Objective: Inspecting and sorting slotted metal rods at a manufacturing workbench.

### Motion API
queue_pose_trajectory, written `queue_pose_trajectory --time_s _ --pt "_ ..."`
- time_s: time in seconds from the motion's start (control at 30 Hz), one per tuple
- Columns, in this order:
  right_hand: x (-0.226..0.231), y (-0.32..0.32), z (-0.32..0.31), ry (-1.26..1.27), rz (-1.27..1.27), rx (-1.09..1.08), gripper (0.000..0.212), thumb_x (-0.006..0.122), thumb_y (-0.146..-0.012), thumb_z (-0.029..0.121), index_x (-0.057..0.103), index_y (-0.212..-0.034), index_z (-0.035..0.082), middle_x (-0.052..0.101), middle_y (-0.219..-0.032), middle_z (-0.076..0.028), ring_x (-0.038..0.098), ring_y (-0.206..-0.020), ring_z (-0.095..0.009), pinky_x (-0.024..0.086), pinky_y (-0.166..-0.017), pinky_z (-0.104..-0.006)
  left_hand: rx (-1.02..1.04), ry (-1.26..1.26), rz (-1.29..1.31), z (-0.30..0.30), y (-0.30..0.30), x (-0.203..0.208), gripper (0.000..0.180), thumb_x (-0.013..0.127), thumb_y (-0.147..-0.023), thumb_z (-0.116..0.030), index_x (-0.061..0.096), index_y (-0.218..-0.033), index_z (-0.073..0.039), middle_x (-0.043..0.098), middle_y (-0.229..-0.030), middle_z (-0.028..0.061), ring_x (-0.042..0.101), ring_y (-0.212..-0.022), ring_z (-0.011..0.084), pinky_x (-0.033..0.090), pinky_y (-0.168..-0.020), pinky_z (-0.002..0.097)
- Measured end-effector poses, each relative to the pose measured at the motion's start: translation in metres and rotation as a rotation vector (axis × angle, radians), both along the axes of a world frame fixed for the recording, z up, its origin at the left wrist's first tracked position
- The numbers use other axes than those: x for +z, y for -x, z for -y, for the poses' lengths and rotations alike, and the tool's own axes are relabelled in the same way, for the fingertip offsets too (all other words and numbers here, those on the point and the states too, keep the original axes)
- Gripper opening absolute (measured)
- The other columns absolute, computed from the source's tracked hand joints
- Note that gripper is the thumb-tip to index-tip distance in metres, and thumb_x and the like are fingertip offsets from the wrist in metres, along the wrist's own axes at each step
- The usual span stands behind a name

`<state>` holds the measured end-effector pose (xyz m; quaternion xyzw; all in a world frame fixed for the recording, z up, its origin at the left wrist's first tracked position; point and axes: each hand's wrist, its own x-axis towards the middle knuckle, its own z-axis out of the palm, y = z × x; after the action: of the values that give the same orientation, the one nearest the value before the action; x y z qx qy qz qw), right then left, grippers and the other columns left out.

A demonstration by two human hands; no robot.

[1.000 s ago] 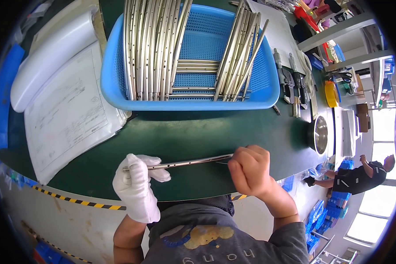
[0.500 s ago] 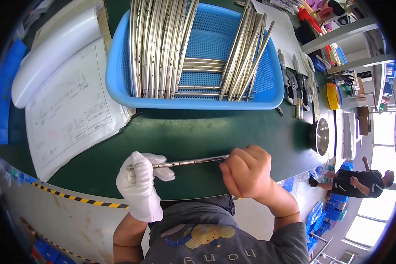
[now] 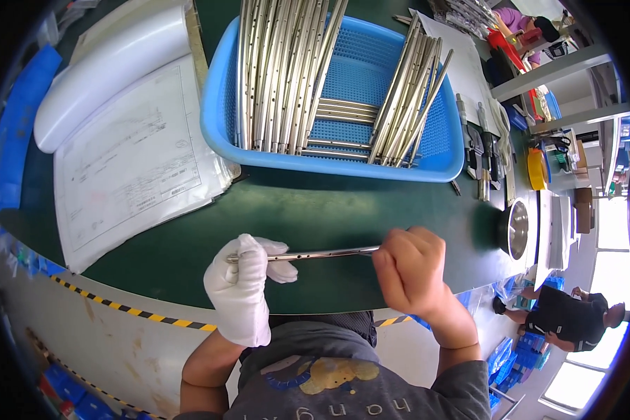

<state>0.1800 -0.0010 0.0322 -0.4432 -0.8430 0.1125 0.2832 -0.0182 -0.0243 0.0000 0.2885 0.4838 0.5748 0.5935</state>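
A slim shiny metal tube (image 3: 322, 255) with small holes along its side lies nearly level between my hands, above the green table near its front edge. My left hand (image 3: 239, 290), in a white glove, is closed around the tube's left end, with a short tip showing past the fingers. Bare, my right hand (image 3: 413, 269) is curled into a fist at the other end, which its fingers hide. Beyond them stands a blue plastic basket (image 3: 329, 166) holding bundles of similar metal tubes (image 3: 280, 77), and more tubes (image 3: 406, 98) lean at its right side.
Drawing sheets (image 3: 133, 168) in a clear sleeve lie at the left on the green table (image 3: 308, 210). To the right are calipers (image 3: 484, 150), a metal bowl (image 3: 516, 229) and yellow tape (image 3: 537, 169). A person (image 3: 574, 318) in dark clothes is farther off at the right.
The view has shifted, so the basket, papers and hands appear farther right. Both hands keep their hold on the tube. The person at the right has lowered a raised arm.
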Motion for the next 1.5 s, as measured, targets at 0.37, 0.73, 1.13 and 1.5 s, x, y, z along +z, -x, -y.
queue_pose_trajectory --time_s 0.37,0.73,1.13,1.5 --pt "-0.006 0.019 -0.005 -0.009 -0.025 0.061 0.019 0.061 -0.067 0.006 0.043 -0.059 0.007 0.044 -0.054 -0.005 0.037 -0.037 -0.022 0.030 -0.037 -0.0315 -0.030 0.057 -0.007 -0.002 0.000 0.004 0.033 0.044 -0.093 -0.023 0.056 -0.082 0.006 0.058 -0.067 0.0102 0.056 -0.054 0.0122 0.047 -0.055 0.0225" --pt "-0.010 0.021 -0.009 -0.003 -0.063 0.073 0.021 0.061 -0.057 0.000 0.040 -0.058 0.006 0.040 -0.052 -0.005 0.036 -0.037 -0.021 0.026 -0.037 -0.0316 -0.046 0.067 0.012 -0.002 0.002 0.005 0.034 0.044 -0.093 -0.024 0.056 -0.082 0.005 0.058 -0.064 0.0093 0.056 -0.054 0.0111 0.046 -0.055 0.0219" --pt "-0.003 0.026 -0.002 -0.228 0.116 0.057 0.028 0.064 -0.058 0.006 0.037 -0.054 0.010 0.037 -0.050 -0.002 0.037 -0.037 -0.016 0.026 -0.036 -0.0280 -0.047 0.070 -0.004 -0.002 0.000 0.007 0.032 0.044 -0.093 -0.022 0.057 -0.081 0.005 0.059 -0.063 0.0086 0.055 -0.054 0.0100 0.045 -0.056 0.0206" --pt "0.004 0.035 -0.010 -0.082 0.076 0.126 0.025 0.063 -0.063 0.005 0.040 -0.056 0.008 0.041 -0.051 -0.004 0.038 -0.037 -0.018 0.028 -0.036 -0.0292 -0.063 0.094 -0.008 -0.004 -0.001 0.007 0.031 0.045 -0.092 -0.022 0.057 -0.082 0.004 0.060 -0.064 0.0079 0.055 -0.056 0.0088 0.044 -0.056 0.0203"
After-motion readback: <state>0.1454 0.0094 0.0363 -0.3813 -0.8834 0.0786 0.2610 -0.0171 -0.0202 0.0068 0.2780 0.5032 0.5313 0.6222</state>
